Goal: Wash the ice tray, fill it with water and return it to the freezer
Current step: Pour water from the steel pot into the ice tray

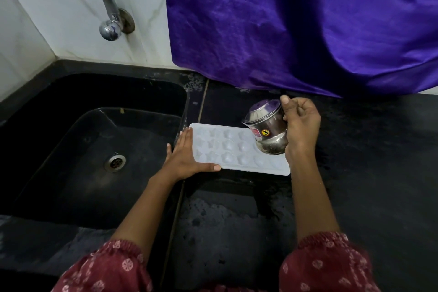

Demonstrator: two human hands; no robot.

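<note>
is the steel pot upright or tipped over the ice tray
Tipped. The right hand holds the steel pot on its side, mouth angled down-left over the ice tray. Cannot tell if water is pouring.

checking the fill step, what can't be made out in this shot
Head view only:
- Water level in the ice tray: too pale to tell; the steel pot covers its right cells.
- Pot's mouth and any pour: faces away.
- Right hand grip: fingers behind the pot.
- What the purple cloth covers.
- Freezer: out of frame.

White tiled wall (pixel 83 38), purple cloth (pixel 296 26), black counter (pixel 367 149)
</note>
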